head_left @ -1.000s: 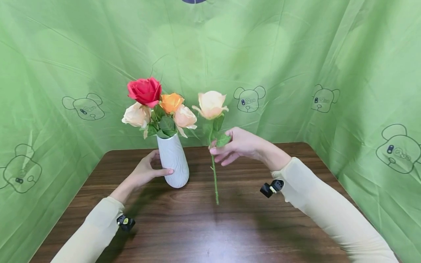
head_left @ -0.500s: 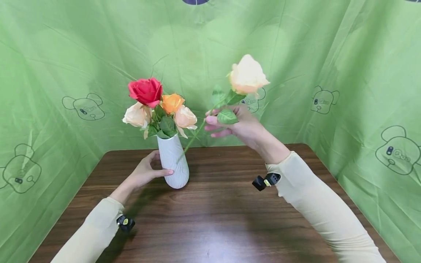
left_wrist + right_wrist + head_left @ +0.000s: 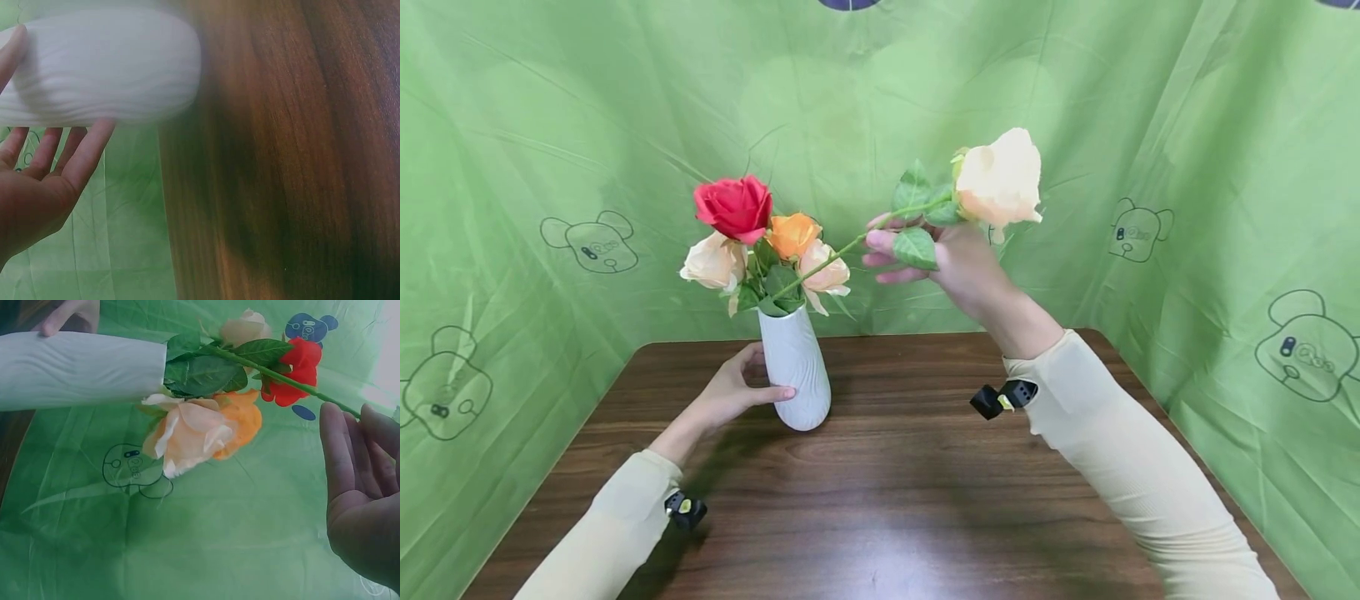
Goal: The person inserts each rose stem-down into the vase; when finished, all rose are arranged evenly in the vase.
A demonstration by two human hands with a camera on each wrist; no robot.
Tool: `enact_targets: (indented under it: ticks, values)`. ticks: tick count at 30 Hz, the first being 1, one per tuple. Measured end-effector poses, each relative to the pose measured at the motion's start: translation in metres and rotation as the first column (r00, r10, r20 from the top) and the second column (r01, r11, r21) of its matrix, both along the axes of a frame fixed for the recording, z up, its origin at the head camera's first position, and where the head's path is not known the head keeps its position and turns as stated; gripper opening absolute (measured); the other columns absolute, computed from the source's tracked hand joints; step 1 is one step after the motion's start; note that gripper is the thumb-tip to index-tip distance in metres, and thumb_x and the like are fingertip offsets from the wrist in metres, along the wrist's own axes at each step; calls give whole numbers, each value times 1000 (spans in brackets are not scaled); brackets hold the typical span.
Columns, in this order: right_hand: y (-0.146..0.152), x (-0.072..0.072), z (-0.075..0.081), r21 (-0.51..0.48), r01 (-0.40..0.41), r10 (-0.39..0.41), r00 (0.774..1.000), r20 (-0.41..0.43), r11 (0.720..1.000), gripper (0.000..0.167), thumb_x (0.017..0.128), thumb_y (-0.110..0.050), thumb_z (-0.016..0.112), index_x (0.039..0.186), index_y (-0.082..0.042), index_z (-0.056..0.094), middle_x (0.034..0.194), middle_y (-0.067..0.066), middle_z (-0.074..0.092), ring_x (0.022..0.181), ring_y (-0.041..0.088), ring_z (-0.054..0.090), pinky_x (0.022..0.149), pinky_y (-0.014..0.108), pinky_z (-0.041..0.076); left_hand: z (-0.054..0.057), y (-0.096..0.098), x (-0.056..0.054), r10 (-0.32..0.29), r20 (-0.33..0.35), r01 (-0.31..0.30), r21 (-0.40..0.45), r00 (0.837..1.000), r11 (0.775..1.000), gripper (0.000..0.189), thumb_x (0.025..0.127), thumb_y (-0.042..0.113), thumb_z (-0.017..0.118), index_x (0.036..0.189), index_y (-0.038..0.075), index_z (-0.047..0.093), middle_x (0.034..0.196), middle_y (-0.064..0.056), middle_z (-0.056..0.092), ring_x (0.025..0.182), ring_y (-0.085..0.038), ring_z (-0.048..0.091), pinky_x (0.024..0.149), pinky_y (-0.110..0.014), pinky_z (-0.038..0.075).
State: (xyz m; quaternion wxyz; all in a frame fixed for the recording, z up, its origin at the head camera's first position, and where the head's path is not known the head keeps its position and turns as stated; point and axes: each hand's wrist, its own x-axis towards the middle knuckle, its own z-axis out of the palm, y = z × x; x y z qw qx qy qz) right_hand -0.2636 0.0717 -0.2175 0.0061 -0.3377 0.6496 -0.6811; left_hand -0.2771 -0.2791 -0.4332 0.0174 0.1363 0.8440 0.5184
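Note:
My left hand (image 3: 735, 393) grips the lower part of a white ribbed vase (image 3: 797, 358), thumb in front and fingers behind, as the left wrist view also shows. In the vase stand a red rose (image 3: 733, 208), an orange rose (image 3: 793, 236) and two pale peach roses, one on the left (image 3: 713, 261) and one on the right (image 3: 823, 268). My right hand (image 3: 958, 258) pinches the green stem (image 3: 284, 379) of a cream rose (image 3: 1000, 179) between thumb and fingers. That rose tilts to the right; its stem's lower end reaches the vase's mouth among the leaves, where its tip is hidden.
A dark brown wooden table (image 3: 880, 492) lies under the vase. Green fabric (image 3: 865, 100) with bear-head outlines hangs behind and on both sides. Small black cameras sit at the left wrist (image 3: 686, 508) and the right wrist (image 3: 1003, 400).
My right hand has risen and tipped the cream rose from upright to slanting right. Its stem end has swung left from over the table to the vase's mouth. The left hand stays put.

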Motion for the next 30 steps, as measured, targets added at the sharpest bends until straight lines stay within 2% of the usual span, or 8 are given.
enact_targets:
  ticks: [6, 13, 20, 24, 27, 30]
  values:
    - [2, -1, 5, 25, 50, -50, 999, -2, 998, 23, 93, -13, 75, 109, 4, 71, 111, 20, 70, 96, 39, 72, 78, 50, 58, 0, -1, -1, 8, 8, -8, 6, 1000, 1000, 80, 77, 27, 92, 142, 10, 49, 123, -13, 64, 115, -28, 60, 91, -44, 50]
    - [-4, -7, 2, 104, 65, -76, 992, 96, 992, 29, 90, -19, 80, 112, -2, 72, 113, 17, 71, 99, 33, 73, 80, 46, 58, 0, -1, 0, -4, 7, 4, 14, 1000, 1000, 81, 77, 26, 91, 143, 9, 48, 124, -13, 64, 116, -29, 60, 92, -46, 49]
    - [-28, -14, -4, 216, 70, -103, 984, 145, 974, 31, 90, -21, 80, 116, -5, 70, 112, 10, 73, 98, 30, 73, 80, 41, 59, -1, -1, 1, -1, 8, 0, 20, 1000, 1000, 79, 77, 26, 92, 142, 9, 49, 124, -13, 64, 116, -29, 60, 92, -44, 49]
    - [-50, -21, -9, 208, 37, -74, 983, 170, 977, 37, 89, -14, 80, 122, -3, 64, 111, 11, 71, 93, 34, 73, 77, 43, 59, -1, -1, 2, -1, -5, 1, 23, 1000, 1000, 77, 78, 24, 91, 141, 8, 50, 123, -13, 65, 115, -29, 60, 90, -40, 51]
    - [-67, -25, -13, 208, 0, -29, 990, 139, 978, 37, 89, 0, 76, 123, -3, 60, 109, 14, 69, 91, 39, 72, 73, 48, 60, -1, 0, 2, -9, -14, 9, 33, 1000, 999, 76, 79, 22, 90, 142, 6, 50, 123, -15, 65, 115, -29, 60, 89, -39, 51]
    - [-81, -26, -20, 263, 6, -33, 995, 99, 965, 36, 89, 8, 72, 121, -4, 61, 103, 11, 71, 85, 37, 73, 68, 47, 60, 0, 1, 2, -13, -9, 13, 41, 1000, 999, 76, 79, 22, 90, 142, 6, 50, 123, -14, 65, 115, -29, 60, 90, -39, 51]
